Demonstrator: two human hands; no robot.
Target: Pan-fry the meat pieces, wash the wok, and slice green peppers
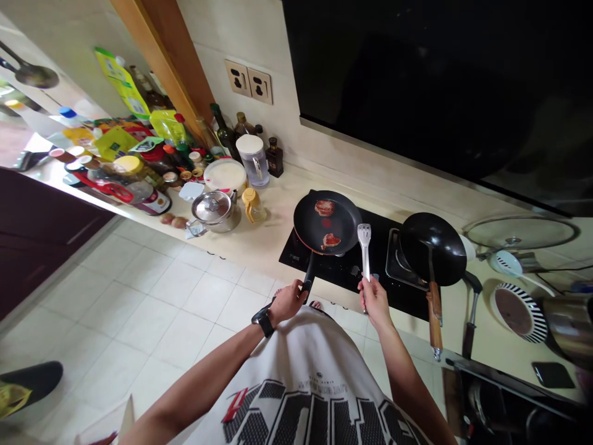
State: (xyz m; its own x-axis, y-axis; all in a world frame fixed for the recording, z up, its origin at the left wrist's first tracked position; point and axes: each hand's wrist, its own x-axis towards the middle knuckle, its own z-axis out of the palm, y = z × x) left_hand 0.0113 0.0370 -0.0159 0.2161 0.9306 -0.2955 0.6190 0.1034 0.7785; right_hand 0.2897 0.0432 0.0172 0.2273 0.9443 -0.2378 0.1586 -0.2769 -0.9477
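Observation:
My left hand (290, 301), with a dark watch on the wrist, is closed around the handle of a black frying pan (303, 225). Two browned pieces of meat lie in it: one piece of meat (325, 208) toward the far side and another piece of meat (330, 240) nearer the handle, with a reddish patch between them. In my right hand (375, 300) are silver metal tongs (365, 250), pointing away from me. Their slotted tip is just right of the pan's rim, apart from the meat. The pan sits over the left part of a black cooktop (296, 252).
A black wok (428, 247) with a wooden handle stands on the cooktop's right side. Left of the pan are a steel pot (214, 213), a yellow-topped jar (252, 204), a pitcher (254, 164) and many bottles. A glass lid (519, 233) and a striped bowl (516, 312) are at right.

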